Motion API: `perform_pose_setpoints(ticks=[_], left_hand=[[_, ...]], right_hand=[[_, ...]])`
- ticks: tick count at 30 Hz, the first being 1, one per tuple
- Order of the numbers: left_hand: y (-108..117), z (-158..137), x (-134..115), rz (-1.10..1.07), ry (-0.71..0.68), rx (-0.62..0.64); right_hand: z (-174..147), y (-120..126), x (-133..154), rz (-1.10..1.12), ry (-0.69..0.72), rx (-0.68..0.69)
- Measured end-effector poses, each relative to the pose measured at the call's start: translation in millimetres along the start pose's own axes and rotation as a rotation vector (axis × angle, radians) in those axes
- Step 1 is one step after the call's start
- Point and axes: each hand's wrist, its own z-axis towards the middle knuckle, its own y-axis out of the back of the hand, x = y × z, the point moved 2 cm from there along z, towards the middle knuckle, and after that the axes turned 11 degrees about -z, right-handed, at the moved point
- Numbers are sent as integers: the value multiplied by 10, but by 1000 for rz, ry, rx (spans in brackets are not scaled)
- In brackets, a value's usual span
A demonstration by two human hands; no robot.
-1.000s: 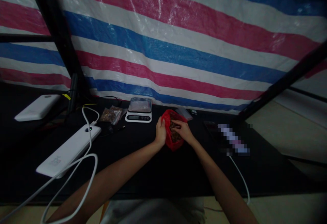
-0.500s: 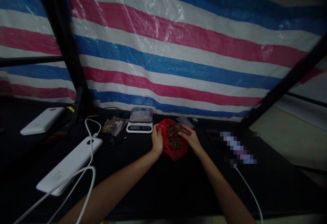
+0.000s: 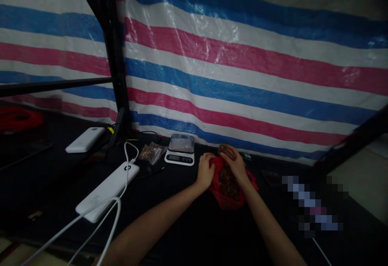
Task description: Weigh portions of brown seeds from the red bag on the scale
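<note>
A red plastic bag [image 3: 226, 204] stands on the black table with its mouth turned up. Loose brown dried pieces [image 3: 228, 183] fill it. My left hand [image 3: 206, 172] pinches the bag's left rim. Over the far side of the bag's mouth, my right hand [image 3: 235, 164] is closed on brown dried pieces [image 3: 224, 150]; whether a clear packet encloses them I cannot tell. Left of the bag sits a white digital scale [image 3: 179, 157] with a clear plastic piece on its pan. Beside the scale lies a clear packet of brown bits [image 3: 150, 153].
A white power bank [image 3: 107, 191] with a white cable lies on the left, and another white power bank [image 3: 85, 140] farther back. Something red [image 3: 20, 119] lies at far left. A blurred-out phone [image 3: 312, 203] is at right. Striped sheeting [image 3: 236, 80] hangs behind.
The view has swung left, so things appear farther right. My right hand has lifted from inside the red bag to its far rim, with brown pieces in its fingers. My left hand still grips the bag.
</note>
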Motion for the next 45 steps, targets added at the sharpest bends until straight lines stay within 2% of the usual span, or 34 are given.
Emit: perform_pose_setpoints(ticks=[2,4,7,9,11,15,20,25,29,32,35,40,45], left_hand=[[266,34,-108,101,-64,-93],[568,134,-178,202,-138,-74],[974,425,-131,376,-239,86],[1149,650,10,458,-206,204],[1228,826,176,474,-120,301],[1229,945,333,391,-19,385],[1265,919,218,274,-23,361],[1223,805,40,-173,25,260],[1053,576,-63,-409,90,345],[941,415,-72,-465,132,402],[891,333,-38,-493,146,393],[895,319,28,-535,149,338],[882,308,27,-555,141,376]], right_hand=[[74,-232,74,46,28,0],[80,-433,97,50,63,-57],[-3,-619,30,-33,80,-179],[-75,-670,-24,-102,102,-202],[-137,-680,-47,-145,119,-191],[-218,-681,-7,-172,114,-116],[-242,-696,64,-184,132,-56],[-245,-581,136,-235,160,-123],[-268,-493,237,-374,234,-135],[-285,-482,302,-467,305,-138],[-304,-509,335,-542,382,-68],[-353,-527,414,-725,491,39],[-393,-508,513,-982,619,96]])
